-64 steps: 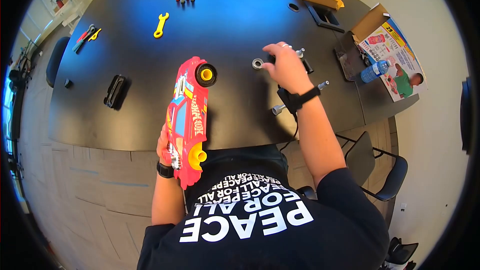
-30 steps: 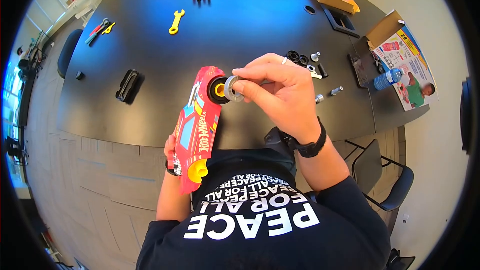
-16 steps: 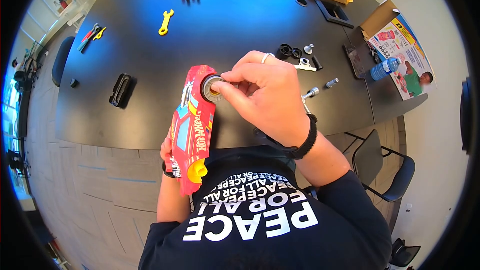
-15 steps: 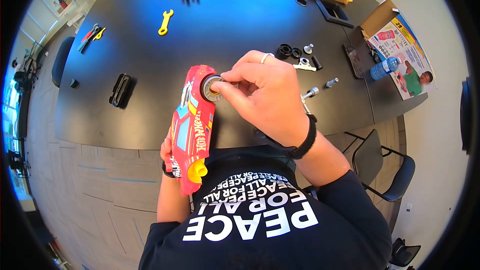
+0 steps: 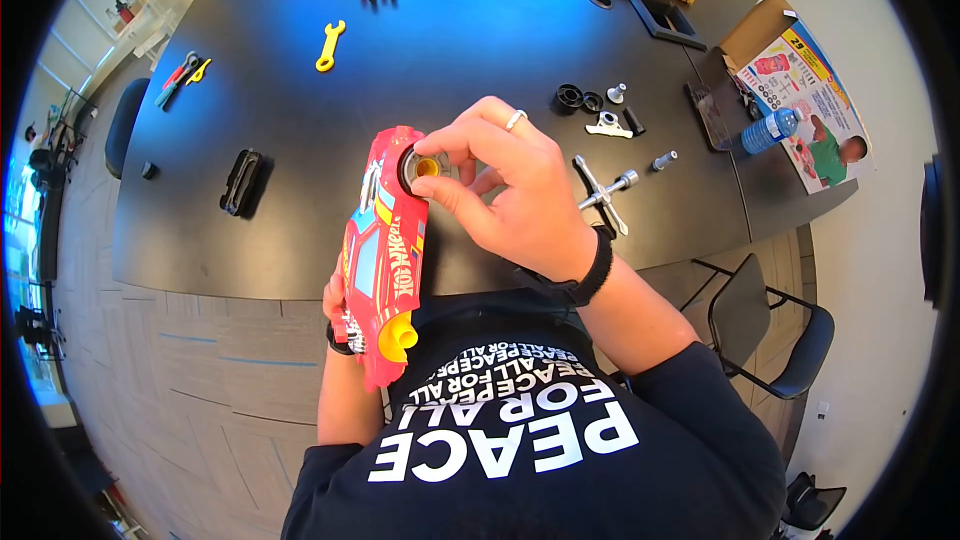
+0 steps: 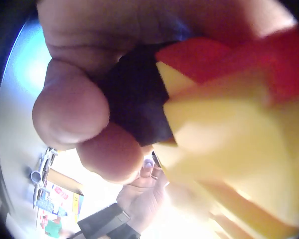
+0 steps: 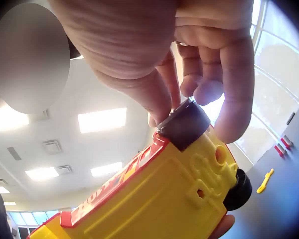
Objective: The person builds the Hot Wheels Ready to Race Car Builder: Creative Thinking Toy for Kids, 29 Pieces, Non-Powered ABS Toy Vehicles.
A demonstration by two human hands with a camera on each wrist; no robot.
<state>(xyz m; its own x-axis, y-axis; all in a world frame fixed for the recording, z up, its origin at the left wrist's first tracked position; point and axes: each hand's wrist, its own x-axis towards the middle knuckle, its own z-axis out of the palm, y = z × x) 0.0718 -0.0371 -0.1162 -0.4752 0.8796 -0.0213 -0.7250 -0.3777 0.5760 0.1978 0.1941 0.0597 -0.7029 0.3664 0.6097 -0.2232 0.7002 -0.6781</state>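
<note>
My left hand (image 5: 335, 298) grips the red toy race car (image 5: 380, 260) by its side, with the car's length pointing away from me. A black tyre (image 7: 184, 127) sits at the car's far end, and inside it lies a grey wheel rim (image 5: 442, 170) around a yellow hub (image 5: 427, 168). With thumb and index finger, my right hand (image 5: 520, 185) pinches the rim at opposite edges. The car's yellow underside (image 7: 149, 199) shows in the right wrist view, with another black wheel (image 7: 239, 190) on the other side. At the near end, a yellow hub (image 5: 400, 333) is bare.
A silver cross wrench (image 5: 605, 195) and a silver bolt (image 5: 665, 160) lie right of my right hand. Beyond them are black wheels (image 5: 570, 97) and a white part (image 5: 608, 126). A yellow wrench (image 5: 330, 47), a black part (image 5: 243, 182), a water bottle (image 5: 770, 130) and a box (image 5: 800, 90) stand around.
My right hand has picked the grey rim off the table, brought it left to the car and set it into the tyre. Its thumb and finger have since spread to the rim's edges.
</note>
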